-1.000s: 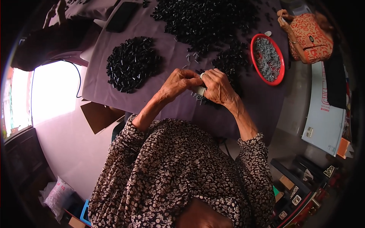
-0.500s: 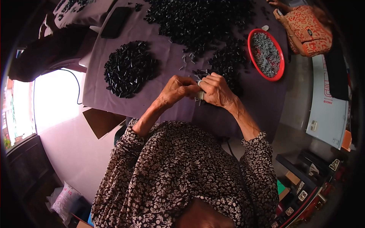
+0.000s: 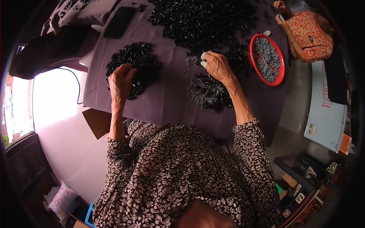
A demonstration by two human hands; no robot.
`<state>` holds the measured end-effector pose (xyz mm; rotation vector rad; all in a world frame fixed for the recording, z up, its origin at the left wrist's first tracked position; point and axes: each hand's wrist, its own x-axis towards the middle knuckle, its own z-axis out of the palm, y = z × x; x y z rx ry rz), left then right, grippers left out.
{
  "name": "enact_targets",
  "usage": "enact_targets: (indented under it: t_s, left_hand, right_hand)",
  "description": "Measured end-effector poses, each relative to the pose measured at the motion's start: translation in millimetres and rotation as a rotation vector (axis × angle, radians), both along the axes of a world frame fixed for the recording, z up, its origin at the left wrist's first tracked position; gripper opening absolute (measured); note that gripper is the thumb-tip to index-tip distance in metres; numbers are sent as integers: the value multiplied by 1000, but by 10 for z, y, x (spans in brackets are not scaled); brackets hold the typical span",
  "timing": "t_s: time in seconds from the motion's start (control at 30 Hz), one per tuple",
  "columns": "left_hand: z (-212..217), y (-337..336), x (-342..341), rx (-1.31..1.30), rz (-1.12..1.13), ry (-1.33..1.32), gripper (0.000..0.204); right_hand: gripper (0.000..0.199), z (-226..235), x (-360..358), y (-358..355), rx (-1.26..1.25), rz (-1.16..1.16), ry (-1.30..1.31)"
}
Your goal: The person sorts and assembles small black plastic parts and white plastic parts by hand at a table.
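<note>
While the left hand (image 3: pixel 121 80) rests loosely curled on the black pile (image 3: pixel 133 68), the right hand (image 3: pixel 216 65), fingers bent, picks among small metal pins (image 3: pixel 207 91); pinching one seems next.

Heaped small black parts (image 3: pixel 133 66), tabletop

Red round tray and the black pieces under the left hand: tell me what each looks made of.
The red round tray looks like glossy plastic: uniform bright colour, thin rim. The pile of small black pieces under the left hand looks like moulded plastic with a slight sheen, too small to be sure.
</note>
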<state>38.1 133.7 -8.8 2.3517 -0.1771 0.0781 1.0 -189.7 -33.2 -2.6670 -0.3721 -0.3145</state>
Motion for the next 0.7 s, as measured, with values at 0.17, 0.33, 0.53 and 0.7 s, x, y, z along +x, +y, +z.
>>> enact_targets:
  t_s: [0.17, 0.33, 0.53, 0.7]
  left_hand:
    - [162, -224, -109, 72, -29, -133, 22]
    - [229, -902, -390, -636, -308, 516, 28]
    - [49, -1180, -662, -1067, -316, 772, 24]
    - [-70, -1101, -706, -1027, -274, 774, 21]
  right_hand:
    - [9, -33, 2, -24, -125, 19, -7]
    - [11, 321, -325, 215, 665, -183, 273]
    - [9, 313, -670, 449, 1193, -103, 421]
    - [13, 294, -682, 389, 883, -160, 375]
